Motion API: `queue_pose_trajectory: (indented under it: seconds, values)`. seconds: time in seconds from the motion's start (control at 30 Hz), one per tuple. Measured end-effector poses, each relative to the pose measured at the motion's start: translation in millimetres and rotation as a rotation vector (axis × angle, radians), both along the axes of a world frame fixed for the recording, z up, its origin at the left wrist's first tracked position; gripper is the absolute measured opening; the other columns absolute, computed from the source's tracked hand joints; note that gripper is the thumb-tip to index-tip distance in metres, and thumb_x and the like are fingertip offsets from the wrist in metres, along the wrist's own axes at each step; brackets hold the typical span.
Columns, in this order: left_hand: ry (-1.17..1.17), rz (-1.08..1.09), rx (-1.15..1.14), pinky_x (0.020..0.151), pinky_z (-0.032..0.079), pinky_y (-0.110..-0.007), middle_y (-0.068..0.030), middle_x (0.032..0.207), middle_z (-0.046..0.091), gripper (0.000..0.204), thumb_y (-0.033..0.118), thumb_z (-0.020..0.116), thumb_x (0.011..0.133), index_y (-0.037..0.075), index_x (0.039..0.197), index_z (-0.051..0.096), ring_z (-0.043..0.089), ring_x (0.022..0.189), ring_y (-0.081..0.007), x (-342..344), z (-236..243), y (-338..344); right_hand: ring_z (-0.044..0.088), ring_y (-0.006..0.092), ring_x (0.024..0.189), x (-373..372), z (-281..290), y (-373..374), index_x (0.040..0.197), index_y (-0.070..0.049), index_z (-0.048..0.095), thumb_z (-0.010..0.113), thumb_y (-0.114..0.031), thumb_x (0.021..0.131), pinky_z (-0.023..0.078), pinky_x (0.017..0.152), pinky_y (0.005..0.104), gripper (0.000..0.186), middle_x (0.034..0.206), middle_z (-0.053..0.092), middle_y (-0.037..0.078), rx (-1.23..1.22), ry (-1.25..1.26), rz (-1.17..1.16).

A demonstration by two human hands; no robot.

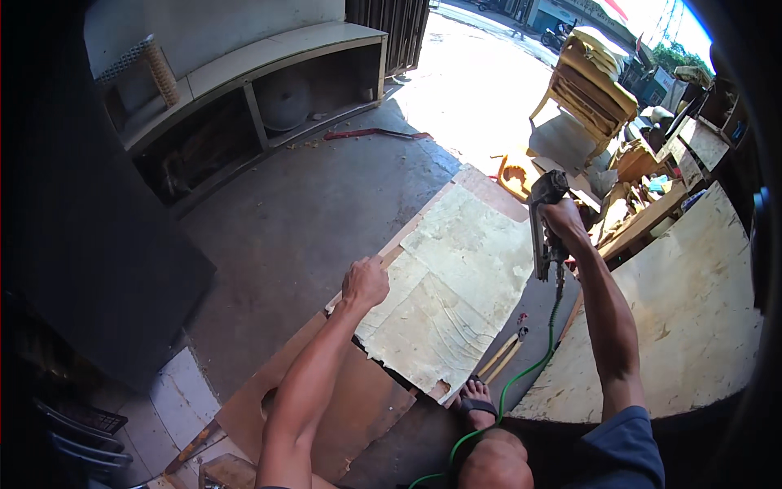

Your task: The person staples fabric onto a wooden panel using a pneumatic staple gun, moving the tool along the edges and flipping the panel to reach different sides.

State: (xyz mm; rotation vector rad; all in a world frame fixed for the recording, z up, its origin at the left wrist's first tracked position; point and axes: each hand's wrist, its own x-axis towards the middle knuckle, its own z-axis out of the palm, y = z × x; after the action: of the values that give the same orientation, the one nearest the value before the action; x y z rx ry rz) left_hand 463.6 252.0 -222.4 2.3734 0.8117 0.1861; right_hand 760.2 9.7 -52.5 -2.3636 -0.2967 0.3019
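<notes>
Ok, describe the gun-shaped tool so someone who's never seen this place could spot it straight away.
Find the big pale, wrinkled sheet in the middle of the view. At its right edge is the person's right hand, gripping the gun-shaped tool, which is dark and angular. Unlike the yellow-handled tool on the floor below, it has a green hose running down from it.

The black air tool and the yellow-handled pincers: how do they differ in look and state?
The black air tool is gripped in the right hand, while the pincers lie on the floor. The air tool is mostly dark; the pincers have two yellow handles. The air tool has a green hose, whereas the pincers have none. Both are handheld tools.
</notes>
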Motion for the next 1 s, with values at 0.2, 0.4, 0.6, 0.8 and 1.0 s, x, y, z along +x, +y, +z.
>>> queue_pose_trajectory:
  seconds: [0.2,0.4,0.6,0.8,1.0]
  values:
    - [-0.005,0.007,-0.006,0.097,0.048,-0.050,-0.0239,0.117,0.064,0.033,0.020,0.057,0.092,-0.001,0.118,0.060,0.060,0.111,-0.0417,182,-43,27,0.051,0.0195,0.040,117,-75,-6,0.062,0.001,0.055,0.062,-0.013,0.079,0.044,0.040,0.0368,0.023,0.056,0.053,0.008,0.057,0.205,-0.154]
    - [-0.029,-0.115,0.181,0.100,0.046,-0.049,-0.0202,0.124,0.062,0.034,0.021,0.058,0.092,0.002,0.121,0.060,0.058,0.117,-0.0379,356,-61,13,0.054,0.0190,0.044,190,-114,-74,0.065,0.000,0.055,0.061,-0.012,0.078,0.046,0.043,0.0362,0.019,0.059,0.054,0.007,0.317,0.266,-0.261]
    - [-0.103,-0.583,0.269,0.103,0.045,-0.047,-0.0163,0.126,0.063,0.029,0.018,0.058,0.093,0.006,0.118,0.065,0.055,0.123,-0.0351,487,-66,-57,0.058,0.0196,0.042,158,-150,-110,0.064,-0.002,0.054,0.067,-0.015,0.078,0.048,0.042,0.0360,0.023,0.054,0.053,0.006,0.314,0.411,-0.432]
    - [-0.126,-0.606,0.407,0.115,0.033,-0.052,-0.0107,0.130,0.064,0.033,0.018,0.058,0.092,0.010,0.123,0.066,0.053,0.128,-0.0300,552,-104,-106,0.053,0.0141,0.043,123,-147,-150,0.072,-0.003,0.055,0.065,-0.012,0.081,0.046,0.040,0.0331,0.016,0.059,0.052,0.003,0.588,0.517,-0.662]
    - [-0.185,-0.621,0.146,0.108,0.034,-0.046,-0.0059,0.101,0.074,0.020,0.021,0.063,0.091,0.013,0.104,0.075,0.066,0.105,-0.0248,555,-139,-93,0.051,0.0126,0.042,110,-157,-163,0.077,-0.004,0.055,0.064,-0.011,0.082,0.044,0.039,0.0319,0.013,0.059,0.051,0.001,0.641,0.503,-0.795]
